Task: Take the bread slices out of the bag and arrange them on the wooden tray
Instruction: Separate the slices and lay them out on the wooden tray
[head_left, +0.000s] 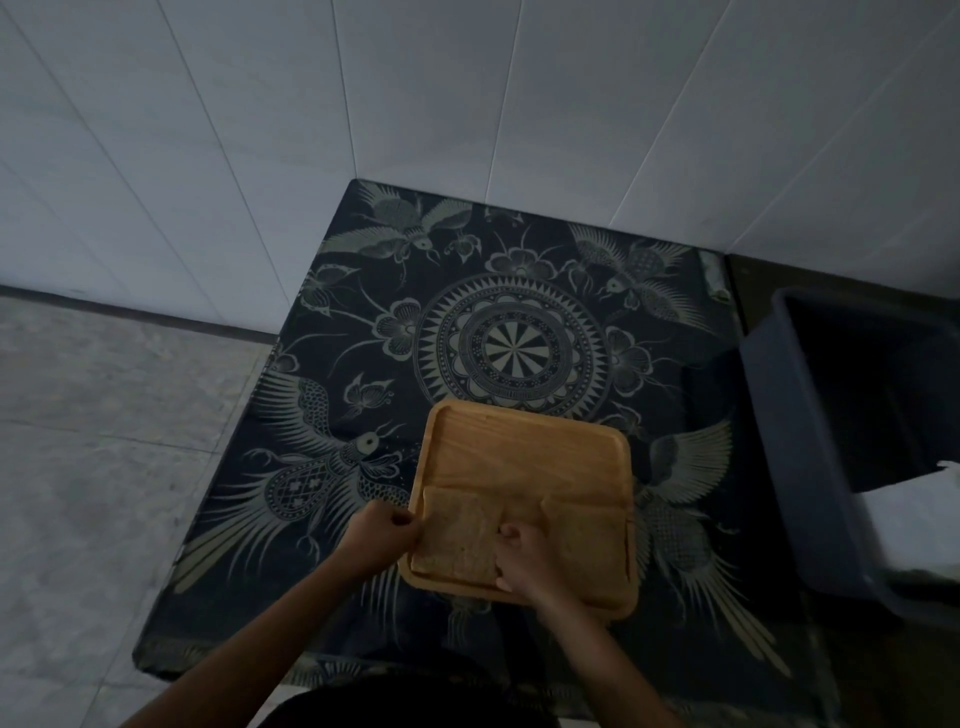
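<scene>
I observe a wooden tray (524, 457) lying flat on a desk (322, 364) covered in a dark cloth printed with birds, flowers and a round medallion. The tray sits in the lower centre of the frame, its upper half bare.

Two bread slices occupy the lower half of the tray, side by side. The left slice (460, 535) lies flat against the tray's left rim. The right slice (592, 540) lies flat against the right rim, in dim light; I cannot make out its lower edge clearly. The two slices are near each other, and whether their inner edges touch is hidden by the hand between them.

The left hand (382, 535) is at the tray's left rim, fingers curled closed into a pinch at the rim beside the left slice's upper corner. Whether it grips the rim or the crust, I cannot tell.

The right hand (522, 561) rests on the tray between the two slices, fingers bent and pressing on the right edge of the left slice. I cannot tell if it holds the slice or only touches it.

A dark plastic bin (810, 467) stands at the right of the frame, beside the desk. Something white (919, 525) shows inside it at its lower right; I cannot identify it. No bread bag is discernible in this view.

White tiled walls (467, 104) fill the upper frame; pale floor tiles (104, 441) show at the left.
</scene>
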